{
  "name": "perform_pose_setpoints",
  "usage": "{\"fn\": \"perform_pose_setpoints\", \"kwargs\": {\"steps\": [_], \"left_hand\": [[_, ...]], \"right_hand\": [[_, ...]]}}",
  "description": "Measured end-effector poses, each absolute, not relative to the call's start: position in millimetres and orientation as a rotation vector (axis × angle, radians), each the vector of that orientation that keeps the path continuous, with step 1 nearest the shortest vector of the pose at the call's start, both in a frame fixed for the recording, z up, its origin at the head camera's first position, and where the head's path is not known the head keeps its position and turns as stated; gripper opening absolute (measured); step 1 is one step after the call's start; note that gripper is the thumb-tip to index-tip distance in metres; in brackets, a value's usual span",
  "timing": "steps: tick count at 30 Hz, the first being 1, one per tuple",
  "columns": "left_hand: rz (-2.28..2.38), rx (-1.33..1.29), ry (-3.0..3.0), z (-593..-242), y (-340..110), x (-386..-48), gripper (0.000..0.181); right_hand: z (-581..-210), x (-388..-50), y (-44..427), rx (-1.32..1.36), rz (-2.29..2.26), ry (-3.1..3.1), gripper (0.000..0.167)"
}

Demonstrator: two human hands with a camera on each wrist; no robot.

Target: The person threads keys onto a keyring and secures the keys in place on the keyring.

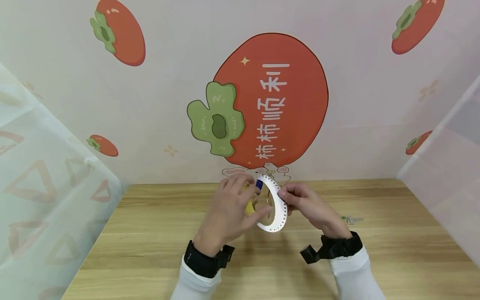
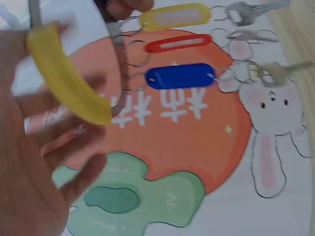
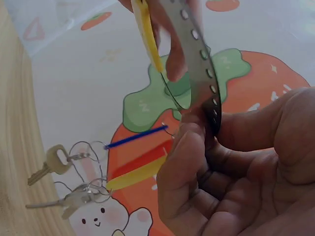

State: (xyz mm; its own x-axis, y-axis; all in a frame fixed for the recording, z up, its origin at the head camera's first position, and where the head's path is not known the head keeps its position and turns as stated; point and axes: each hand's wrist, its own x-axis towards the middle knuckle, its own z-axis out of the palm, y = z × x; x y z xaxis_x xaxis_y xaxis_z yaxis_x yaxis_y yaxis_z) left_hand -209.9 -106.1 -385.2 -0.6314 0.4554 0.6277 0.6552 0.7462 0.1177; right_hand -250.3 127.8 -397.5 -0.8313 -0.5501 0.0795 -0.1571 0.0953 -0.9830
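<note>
A flat, curved key ring holder (image 1: 282, 208), pierced with small holes along its edge, is held up over the table. My right hand (image 1: 309, 204) pinches its perforated edge between thumb and fingers. On its other side curves a yellow grip (image 2: 64, 81). My left hand (image 1: 230, 204) is beside that grip with fingers spread, blurred in the left wrist view; whether it touches is unclear. From the holder hang a yellow key tag (image 2: 175, 17), a red key tag (image 2: 178, 43) and a blue key tag (image 2: 180, 76). Keys (image 3: 52, 164) dangle from small rings on the tags.
Another key (image 1: 354, 220) with a bit of green lies on the wooden table (image 1: 150, 250), behind my right wrist. A patterned backdrop (image 1: 168, 83) with persimmon prints rises at the table's far edge, with side panels left and right.
</note>
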Motion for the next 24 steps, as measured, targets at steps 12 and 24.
{"fn": "perform_pose_setpoints", "kwargs": {"steps": [12, 24], "left_hand": [[-0.359, -1.157, -2.394, -384, -75, -193, 0.052], [-0.283, -1.151, -2.359, -393, -61, -190, 0.043]], "right_hand": [[-398, -254, 147, -0.716, -1.739, 2.062, 0.026], [-394, -252, 145, -0.609, -1.791, 2.095, 0.035]]}}
